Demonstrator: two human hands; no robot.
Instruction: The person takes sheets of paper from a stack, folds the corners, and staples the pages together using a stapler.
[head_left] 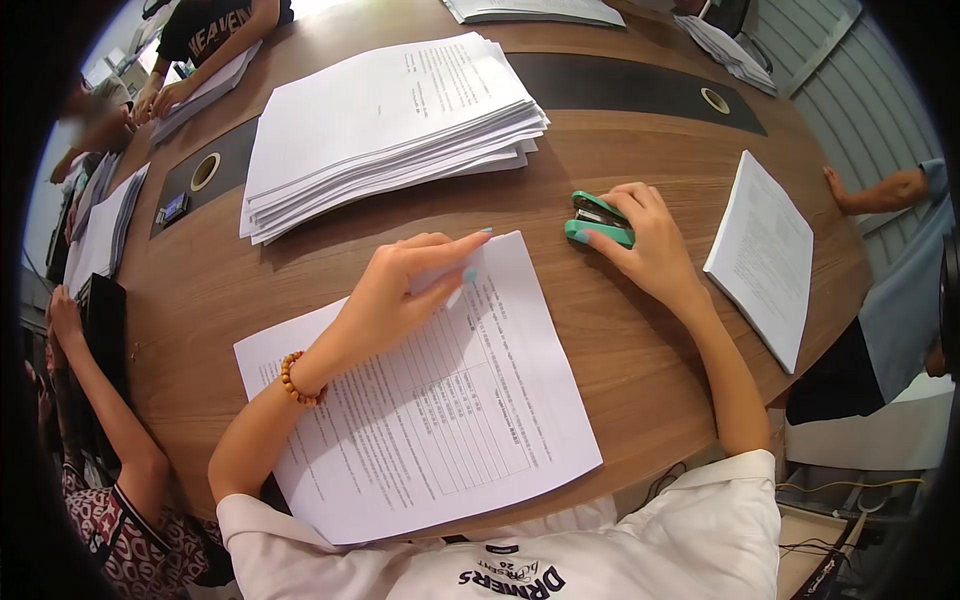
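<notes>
Stapler (pixel 598 215): showed right of centre in the frame, green above and below, with dark metal between and front ends parted. Gripped in the right hand (pixel 642 236), with fingers curled over the top and thumb beneath. Saw the left hand (pixel 403 278) partly open at centre, forefinger and thumb apart, tips on printed paper (pixel 460 420). Counted one stapler, one thick pile (pixel 380 120) at upper centre, one thinner pile (pixel 763 250) at right. Noted a wood-grained table (pixel 640 390) and one bracelet (pixel 290 381) of round brown beads.
</notes>
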